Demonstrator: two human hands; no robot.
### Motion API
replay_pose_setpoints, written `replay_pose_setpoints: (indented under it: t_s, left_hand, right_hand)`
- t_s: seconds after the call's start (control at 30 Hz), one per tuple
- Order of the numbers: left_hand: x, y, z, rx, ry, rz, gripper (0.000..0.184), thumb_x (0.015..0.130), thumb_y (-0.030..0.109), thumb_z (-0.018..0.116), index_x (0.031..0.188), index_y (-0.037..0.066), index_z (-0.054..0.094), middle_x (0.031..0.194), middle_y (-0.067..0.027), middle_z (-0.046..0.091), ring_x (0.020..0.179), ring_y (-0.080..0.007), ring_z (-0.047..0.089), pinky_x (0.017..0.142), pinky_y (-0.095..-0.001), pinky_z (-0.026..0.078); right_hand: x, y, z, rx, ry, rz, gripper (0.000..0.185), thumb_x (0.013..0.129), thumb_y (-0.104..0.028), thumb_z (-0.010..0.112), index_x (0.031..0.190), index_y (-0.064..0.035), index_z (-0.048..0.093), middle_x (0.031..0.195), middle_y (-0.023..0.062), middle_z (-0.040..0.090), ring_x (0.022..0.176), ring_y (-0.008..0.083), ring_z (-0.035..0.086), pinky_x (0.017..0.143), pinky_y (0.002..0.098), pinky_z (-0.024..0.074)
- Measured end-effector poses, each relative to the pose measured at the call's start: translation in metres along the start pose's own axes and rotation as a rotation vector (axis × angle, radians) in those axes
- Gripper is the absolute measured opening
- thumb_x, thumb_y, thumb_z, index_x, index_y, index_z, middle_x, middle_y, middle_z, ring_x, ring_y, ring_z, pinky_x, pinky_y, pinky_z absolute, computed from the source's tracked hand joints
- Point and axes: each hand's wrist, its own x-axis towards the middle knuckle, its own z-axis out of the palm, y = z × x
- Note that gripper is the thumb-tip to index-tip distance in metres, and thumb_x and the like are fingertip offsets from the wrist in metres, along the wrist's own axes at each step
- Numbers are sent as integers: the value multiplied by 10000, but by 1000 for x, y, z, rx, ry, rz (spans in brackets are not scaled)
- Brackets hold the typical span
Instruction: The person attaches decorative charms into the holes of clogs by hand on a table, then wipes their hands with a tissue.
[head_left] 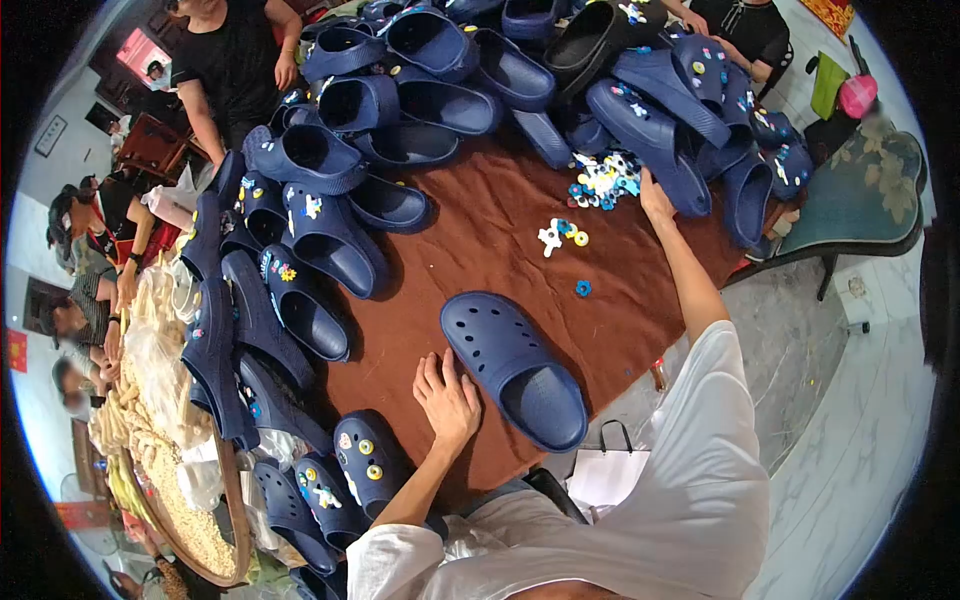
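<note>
A plain navy clog (515,370) with holes across its toe lies on the brown cloth (480,220), heel toward me. Beside its left edge my left hand (447,402) rests flat on the cloth, fingers apart, holding nothing. My right hand (655,200) reaches far forward to the right edge of a heap of small white, blue and yellow shoe charms (606,180), close to a decorated navy clog (650,135). Its fingertips are too small and partly hidden to read. Between heap and plain clog lie a few loose charms (560,236) and a blue flower charm (583,288).
Decorated navy clogs (330,240) are piled along the left and far sides of the table. At left, people sit around a round tray (235,530) of pale pods and kernels. A chair (850,200) stands right; a white paper bag (608,475) sits below the near edge.
</note>
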Motion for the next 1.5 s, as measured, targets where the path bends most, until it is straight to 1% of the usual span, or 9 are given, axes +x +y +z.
replay_pose_setpoints:
  t_s: [0.17, 0.2, 0.37, 0.43, 0.77, 1.0, 1.17, 1.3, 1.5]
  left_hand:
    - [2, 1, -1, -2, -28, -15, 543, 895, 211, 541, 1395, 19, 455, 1382, -277, 418, 1335, -432, 332, 1096, -552, 241]
    - [3, 1, -1, 1, -25, -22, 543, 895, 211, 541, 1395, 19, 455, 1382, -277, 418, 1335, -432, 332, 1096, -552, 241]
    - [4, 3, -3, -11, -39, -26, 541, 889, 193, 532, 1395, 19, 448, 1387, -275, 398, 1331, -440, 333, 1097, -547, 233]
    - [4, 3, -4, -9, -49, -29, 542, 890, 196, 531, 1396, 19, 447, 1388, -275, 396, 1332, -441, 331, 1096, -550, 233]
    - [7, 2, -6, -8, -81, -48, 547, 893, 214, 528, 1399, 24, 446, 1399, -264, 387, 1336, -439, 321, 1097, -559, 232]
    - [6, 1, -3, -21, -55, -41, 551, 891, 213, 533, 1405, 32, 454, 1394, -266, 401, 1337, -436, 328, 1096, -558, 231]
    - [3, 0, -2, -37, -8, -28, 544, 889, 213, 547, 1396, 31, 469, 1396, -259, 413, 1338, -431, 335, 1097, -562, 244]
    - [1, 0, -2, -31, 15, -12, 530, 894, 214, 543, 1383, 19, 482, 1389, -263, 419, 1336, -431, 337, 1097, -557, 248]
    - [-5, -2, -2, -32, 68, 17, 517, 901, 217, 539, 1376, 20, 487, 1381, -256, 435, 1329, -415, 358, 1094, -538, 265]
  right_hand:
    - [16, -22, 26, 123, 295, -467, 578, 919, -464, 554, 1260, 0, 609, 1308, 260, 586, 1189, 425, 560, 1028, 451, 408]
    - [12, -28, 25, 78, 136, -194, 524, 913, -410, 579, 1216, 14, 631, 1292, 269, 591, 1178, 431, 566, 1014, 465, 418]
    - [30, -39, 26, 62, 5, -172, 450, 889, -356, 590, 1168, -11, 667, 1252, 270, 614, 1157, 440, 580, 1031, 462, 416]
    - [54, -26, 50, -1, 209, -589, 432, 887, -339, 576, 1165, -22, 673, 1258, 269, 611, 1167, 434, 580, 1049, 459, 407]
    - [88, -39, 92, -115, -220, -269, 714, 913, -484, 489, 1427, 11, 459, 1521, 244, 365, 1407, 400, 349, 1179, 418, 247]
    - [39, -73, 56, -52, -390, -498, 528, 813, -273, 522, 1147, 122, 623, 1191, 381, 587, 1224, 465, 534, 1068, 448, 370]
    - [-5, -79, 59, -215, -316, -772, 517, 900, -477, 564, 1052, -6, 713, 1013, 267, 686, 1036, 437, 605, 903, 519, 446]
    - [-54, -77, 66, -34, -238, -868, 436, 933, -445, 544, 1193, -118, 670, 1207, 90, 649, 1170, 313, 530, 975, 475, 415]
    - [-121, -96, 52, 24, -477, -982, 369, 958, -426, 514, 1108, -151, 711, 1126, 78, 685, 1097, 322, 580, 946, 458, 460]
